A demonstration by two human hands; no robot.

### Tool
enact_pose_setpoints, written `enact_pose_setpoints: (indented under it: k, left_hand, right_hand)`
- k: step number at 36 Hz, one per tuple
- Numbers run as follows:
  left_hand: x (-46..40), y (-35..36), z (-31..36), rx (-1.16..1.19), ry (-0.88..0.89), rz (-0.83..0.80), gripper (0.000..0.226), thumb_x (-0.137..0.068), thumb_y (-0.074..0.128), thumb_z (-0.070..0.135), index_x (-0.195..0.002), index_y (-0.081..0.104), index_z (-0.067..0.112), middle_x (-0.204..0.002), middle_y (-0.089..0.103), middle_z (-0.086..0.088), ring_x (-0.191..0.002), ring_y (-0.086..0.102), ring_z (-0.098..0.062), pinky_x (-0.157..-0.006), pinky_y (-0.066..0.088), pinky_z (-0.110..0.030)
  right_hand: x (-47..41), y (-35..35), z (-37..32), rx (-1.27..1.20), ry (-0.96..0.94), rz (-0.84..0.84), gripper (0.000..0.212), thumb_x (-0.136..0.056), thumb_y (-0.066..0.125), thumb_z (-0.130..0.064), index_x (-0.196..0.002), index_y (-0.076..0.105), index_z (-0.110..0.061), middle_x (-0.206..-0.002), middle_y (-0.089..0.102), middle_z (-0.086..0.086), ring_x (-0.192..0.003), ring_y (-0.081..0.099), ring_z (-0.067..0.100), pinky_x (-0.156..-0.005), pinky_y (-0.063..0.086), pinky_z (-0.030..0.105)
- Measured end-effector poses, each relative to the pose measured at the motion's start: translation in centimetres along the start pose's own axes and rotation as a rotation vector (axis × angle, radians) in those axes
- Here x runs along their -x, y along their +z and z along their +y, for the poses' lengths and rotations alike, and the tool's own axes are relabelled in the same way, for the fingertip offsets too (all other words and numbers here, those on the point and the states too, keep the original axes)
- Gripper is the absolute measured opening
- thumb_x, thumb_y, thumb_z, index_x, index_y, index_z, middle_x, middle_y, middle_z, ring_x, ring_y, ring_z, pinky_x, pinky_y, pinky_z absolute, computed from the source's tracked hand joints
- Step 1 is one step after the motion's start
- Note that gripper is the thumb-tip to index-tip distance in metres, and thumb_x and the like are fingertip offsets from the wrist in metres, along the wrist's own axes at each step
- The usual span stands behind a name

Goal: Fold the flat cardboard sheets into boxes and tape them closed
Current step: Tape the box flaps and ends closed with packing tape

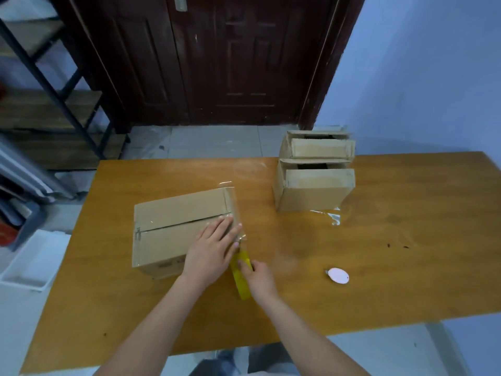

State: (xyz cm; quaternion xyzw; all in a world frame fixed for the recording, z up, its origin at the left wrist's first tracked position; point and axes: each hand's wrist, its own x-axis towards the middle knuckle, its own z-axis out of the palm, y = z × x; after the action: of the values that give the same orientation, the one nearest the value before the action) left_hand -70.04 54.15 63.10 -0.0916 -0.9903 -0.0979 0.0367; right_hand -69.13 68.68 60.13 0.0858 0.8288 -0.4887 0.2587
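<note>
Nearest the camera, the right hand [259,278] has its fingers closed around a yellow roll of packing tape [240,275], held on edge just off the near right corner of the cardboard box [179,229]; a clear strip of tape [235,210] runs from the roll up and over the box's right end, its far tail standing loose above the far edge; the left hand [210,249] lies flat on the box top with fingers [225,226] spread and open, pressing down beside the strip where it crosses the centre seam. The box sits on the orange wooden table [406,240], left of centre, its two top flaps meeting along a seam that looks already taped lengthwise; judged from this, the step in hand is sealing the end edge. The box seems light and hollow, stiff at edges and corners but likely to give in mid-panel, so it is best steadied by a flat palm near the seam or held at the corners; the tape is thin, clingy and apt to wrinkle, so it wants tension from the roll. To the right on the table lies a small white oval object [337,275], perhaps a cutter, though I cannot tell; farther back stand two more boxes [315,175], one on the other, flaps not fully shut, with a scrap of clear tape [332,214] by their foot; beyond, a dark wooden door [217,58].
</note>
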Motion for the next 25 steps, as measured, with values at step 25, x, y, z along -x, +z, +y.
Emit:
enact_pose_setpoints:
  k: [25]
  left_hand:
    - [-0.1,0.3,0.7,0.018,-0.122,0.029,0.048,-0.101,0.009,0.043,-0.131,0.041,0.022,-0.132,0.058,0.0,-0.125,0.05,-0.017,-0.103,0.028,-0.029]
  right_hand:
    - [0.8,-2.3,2.1,0.077,-0.156,-0.256,0.025,-0.091,0.057,-0.035,-0.085,0.064,-0.012,-0.078,0.062,0.007,-0.071,0.05,0.015,-0.062,0.038,0.035]
